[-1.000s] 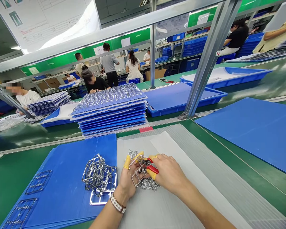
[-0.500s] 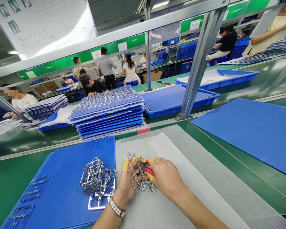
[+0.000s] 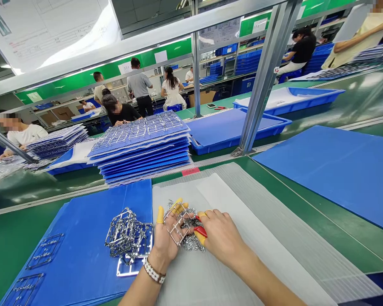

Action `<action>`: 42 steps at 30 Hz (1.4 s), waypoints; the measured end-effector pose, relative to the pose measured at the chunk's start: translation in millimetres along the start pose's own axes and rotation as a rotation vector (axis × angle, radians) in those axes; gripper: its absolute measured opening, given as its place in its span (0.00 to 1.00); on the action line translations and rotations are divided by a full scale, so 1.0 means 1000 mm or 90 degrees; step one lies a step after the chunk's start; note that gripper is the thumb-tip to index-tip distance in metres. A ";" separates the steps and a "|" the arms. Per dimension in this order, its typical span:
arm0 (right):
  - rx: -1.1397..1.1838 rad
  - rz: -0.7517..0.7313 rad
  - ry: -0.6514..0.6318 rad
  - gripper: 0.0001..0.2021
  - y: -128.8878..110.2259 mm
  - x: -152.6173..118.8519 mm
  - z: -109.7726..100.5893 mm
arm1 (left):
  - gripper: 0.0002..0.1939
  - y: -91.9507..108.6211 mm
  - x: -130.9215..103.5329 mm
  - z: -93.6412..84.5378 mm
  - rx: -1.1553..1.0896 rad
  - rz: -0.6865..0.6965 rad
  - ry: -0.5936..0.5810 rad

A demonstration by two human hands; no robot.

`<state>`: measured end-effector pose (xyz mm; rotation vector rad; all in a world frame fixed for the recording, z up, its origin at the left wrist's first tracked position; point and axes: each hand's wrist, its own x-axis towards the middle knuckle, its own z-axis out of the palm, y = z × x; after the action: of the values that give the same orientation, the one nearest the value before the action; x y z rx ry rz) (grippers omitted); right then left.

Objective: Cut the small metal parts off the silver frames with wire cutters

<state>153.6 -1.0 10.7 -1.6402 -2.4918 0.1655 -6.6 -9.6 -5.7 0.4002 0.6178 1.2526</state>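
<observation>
silver catches the light in the middle of it all: a small frame (image 3: pixel 178 224) with thin crossbars, lying across the left hand (image 3: pixel 166 238), and that hand is holding it palm up, thumb standing apart, fingertips curled up at the far edge. yellow covers (image 3: pixel 160 214) sit on the thumb and fingertips. and over comes the right hand (image 3: pixel 221 231) from the other side, wrapped on a red-handled tool (image 3: pixel 200 231), its tip close by the frame's right side; whether it bites on the metal, i cannot tell, the fingers and the pile crowd the view.

just below and beyond the hands, a heap of little silver pieces (image 3: pixel 193 244) on the pale sheet (image 3: pixel 242 255). over to the left, what a tangle of frames (image 3: pixel 126 236), piled up on the blue sheet (image 3: pixel 83 221), with a bright flat frame poking out on its near side! further left, two darker frames (image 3: pixel 44 250) lie flat near the sheet's edge, well apart from the tangle. a patterned bracelet (image 3: pixel 153 272) rings the left wrist.

look across the bench: a tall stack of blue sheets (image 3: pixel 143 157), frames spread on top, a blue tray (image 3: pixel 274 129) beside it, and co-workers behind, several of them bent over their tables.
</observation>
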 end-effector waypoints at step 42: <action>0.017 -0.008 -0.035 0.06 -0.020 -0.009 -0.008 | 0.31 -0.005 0.004 -0.005 0.080 0.120 0.105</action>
<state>140.2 -16.9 22.0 -1.6309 -2.5271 0.2447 -4.9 -7.1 -13.9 0.4714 0.8177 1.4414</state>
